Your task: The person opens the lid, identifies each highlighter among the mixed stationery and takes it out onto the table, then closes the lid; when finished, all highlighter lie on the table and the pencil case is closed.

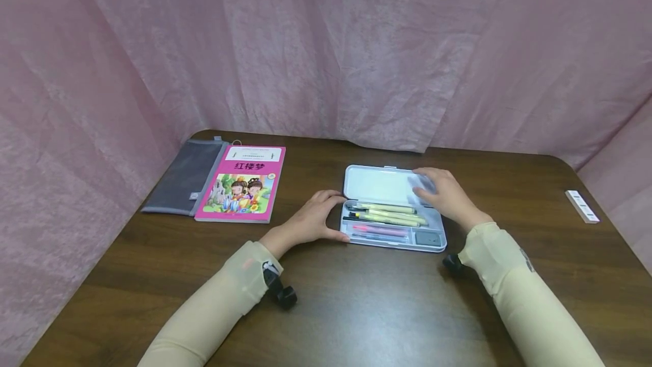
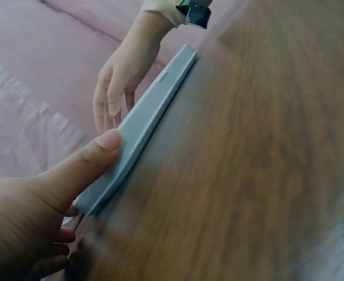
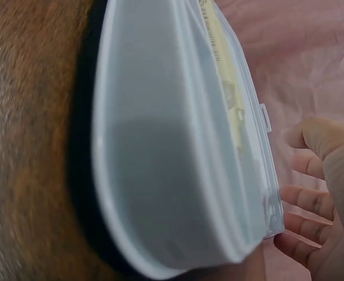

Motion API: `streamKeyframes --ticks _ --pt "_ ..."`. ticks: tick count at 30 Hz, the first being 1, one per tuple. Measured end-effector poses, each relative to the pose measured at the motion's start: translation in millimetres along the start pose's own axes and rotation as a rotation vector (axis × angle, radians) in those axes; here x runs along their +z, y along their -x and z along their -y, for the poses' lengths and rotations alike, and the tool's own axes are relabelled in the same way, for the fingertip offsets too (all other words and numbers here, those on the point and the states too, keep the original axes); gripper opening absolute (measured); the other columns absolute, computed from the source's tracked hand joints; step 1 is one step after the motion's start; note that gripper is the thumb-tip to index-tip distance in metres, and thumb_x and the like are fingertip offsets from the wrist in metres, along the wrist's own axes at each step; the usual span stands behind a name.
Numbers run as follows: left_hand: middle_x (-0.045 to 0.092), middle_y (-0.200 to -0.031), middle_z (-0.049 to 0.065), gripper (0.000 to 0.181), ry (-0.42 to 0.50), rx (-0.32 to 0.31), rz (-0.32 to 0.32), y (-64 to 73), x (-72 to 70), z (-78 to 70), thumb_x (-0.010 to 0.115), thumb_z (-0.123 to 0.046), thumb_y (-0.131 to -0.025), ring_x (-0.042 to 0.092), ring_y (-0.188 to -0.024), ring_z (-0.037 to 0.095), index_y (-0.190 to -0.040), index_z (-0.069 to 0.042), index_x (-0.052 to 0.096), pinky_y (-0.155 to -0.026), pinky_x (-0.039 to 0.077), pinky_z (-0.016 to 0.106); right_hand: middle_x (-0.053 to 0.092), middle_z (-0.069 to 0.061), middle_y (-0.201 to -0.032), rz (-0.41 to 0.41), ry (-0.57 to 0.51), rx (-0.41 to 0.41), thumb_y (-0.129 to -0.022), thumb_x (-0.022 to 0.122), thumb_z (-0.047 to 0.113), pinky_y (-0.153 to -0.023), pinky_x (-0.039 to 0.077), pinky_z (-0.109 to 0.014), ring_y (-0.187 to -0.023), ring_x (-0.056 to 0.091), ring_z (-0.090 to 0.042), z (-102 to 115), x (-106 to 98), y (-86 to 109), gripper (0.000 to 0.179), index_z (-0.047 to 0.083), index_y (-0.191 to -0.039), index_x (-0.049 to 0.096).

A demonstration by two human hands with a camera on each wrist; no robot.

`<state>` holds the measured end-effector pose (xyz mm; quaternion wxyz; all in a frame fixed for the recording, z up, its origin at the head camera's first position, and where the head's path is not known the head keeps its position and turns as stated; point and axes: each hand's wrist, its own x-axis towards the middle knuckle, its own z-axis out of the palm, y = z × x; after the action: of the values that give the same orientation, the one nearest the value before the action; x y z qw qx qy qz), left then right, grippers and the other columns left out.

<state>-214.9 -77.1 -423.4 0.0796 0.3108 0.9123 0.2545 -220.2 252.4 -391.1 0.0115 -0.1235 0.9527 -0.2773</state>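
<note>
A pale plastic pencil case point(image 1: 437, 248) lies on the table with its translucent lid point(image 1: 377, 183) folded back. Inside are several yellow pens point(image 1: 389, 217), pink pens point(image 1: 381, 231) and a grey block point(image 1: 428, 238) in the front right compartment. My left hand point(image 1: 311, 220) holds the case's left end; in the left wrist view the thumb point(image 2: 92, 164) presses the case's side wall and the other fingers lie behind it. At the lid's right edge is my right hand point(image 1: 448, 194), its fingers point(image 3: 306, 202) spread and loosely bent beside the lid.
A pink picture-covered book point(image 1: 244, 186) lies at the left, partly over a grey mesh pouch point(image 1: 183, 177). Near the right table edge is a small white box point(image 1: 582, 207). A pink curtain point(image 1: 326, 50) hangs behind the brown table point(image 1: 372, 310).
</note>
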Motion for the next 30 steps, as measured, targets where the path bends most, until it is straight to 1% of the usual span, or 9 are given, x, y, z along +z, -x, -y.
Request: streamKeyframes --ticks 3,8,13,15,18,23,27,30 --pt "0.04 -0.148 0.011 0.093 -0.006 0.01 -0.01 -0.1 0.3 0.6 0.08 -0.056 -0.068 0.033 -0.14 0.028 -0.142 -0.014 0.044 -0.115 0.032 0.048 0.042 -0.022 -0.147 0.007 -0.009 -0.002 -0.096 0.057 0.029 -0.112 0.024 -0.062 -0.139 0.028 -0.043 -2 3 -0.6 0.051 0.005 -0.14 0.046" --pt "0.043 -0.146 0.011 0.096 -0.048 0.03 -0.038 -1.0 0.7 0.8 0.081 -0.057 -0.067 0.036 -0.138 0.029 -0.143 -0.012 0.042 -0.116 0.03 0.049 0.044 -0.022 -0.145 0.003 -0.01 -0.025 -0.096 0.058 0.028 -0.111 0.027 -0.061 -0.136 0.031 -0.043 -5 7 -0.8 0.05 0.004 -0.138 0.048" --pt "0.041 -0.148 0.01 0.101 -0.093 0.063 -0.051 -1.1 -0.2 0.2 0.08 -0.059 -0.066 0.037 -0.138 0.028 -0.145 -0.013 0.039 -0.115 0.031 0.05 0.045 -0.023 -0.144 0.017 0.017 -0.039 -0.095 0.059 0.027 -0.111 0.027 -0.061 -0.135 0.033 -0.043 -6 11 -0.8 0.049 0.004 -0.136 0.049" --pt "0.038 -0.15 0.01 0.101 -0.101 0.08 -0.046 -1.3 -1.1 0.4 0.079 -0.06 -0.066 0.036 -0.139 0.028 -0.147 -0.015 0.037 -0.115 0.03 0.051 0.045 -0.024 -0.144 0.019 0.039 -0.047 -0.094 0.06 0.025 -0.111 0.026 -0.061 -0.135 0.033 -0.044 -7 12 -0.9 0.049 0.003 -0.136 0.05" --pt "0.033 -0.154 0.009 0.101 -0.095 0.095 -0.02 -2.9 -2.5 2.0 0.078 -0.061 -0.067 0.032 -0.141 0.028 -0.149 -0.018 0.035 -0.115 0.028 0.052 0.045 -0.025 -0.144 0.019 0.064 -0.053 -0.093 0.061 0.025 -0.111 0.026 -0.061 -0.135 0.032 -0.045 -7 12 -1.4 0.049 0.003 -0.136 0.05" --pt "0.026 -0.158 0.007 0.1 -0.101 0.113 0.021 -6.1 -4.9 4.5 0.076 -0.062 -0.069 0.025 -0.146 0.027 -0.15 -0.022 0.033 -0.118 0.024 0.052 0.044 -0.024 -0.145 0.023 0.071 -0.044 -0.092 0.061 0.027 -0.111 0.026 -0.062 -0.136 0.032 -0.044 -7 14 -2.4 0.05 0.005 -0.136 0.051" --pt "0.026 -0.16 0.005 0.097 -0.133 0.133 0.037 -6.2 -6.2 4.4 0.074 -0.063 -0.07 0.02 -0.149 0.026 -0.149 -0.022 0.035 -0.119 0.02 0.052 0.043 -0.024 -0.145 0.023 0.067 -0.044 -0.092 0.062 0.028 -0.111 0.026 -0.062 -0.136 0.031 -0.044 -7 14 -2.1 0.05 0.005 -0.135 0.052" --pt "0.026 -0.16 0.003 0.093 -0.15 0.146 0.044 -5.4 -5.9 4.3 0.072 -0.065 -0.072 0.019 -0.149 0.026 -0.148 -0.023 0.037 -0.12 0.018 0.051 0.042 -0.024 -0.146 0.026 0.065 -0.042 -0.093 0.061 0.028 -0.112 0.025 -0.062 -0.137 0.03 -0.044 -6 14 -0.9 0.05 0.005 -0.135 0.051"
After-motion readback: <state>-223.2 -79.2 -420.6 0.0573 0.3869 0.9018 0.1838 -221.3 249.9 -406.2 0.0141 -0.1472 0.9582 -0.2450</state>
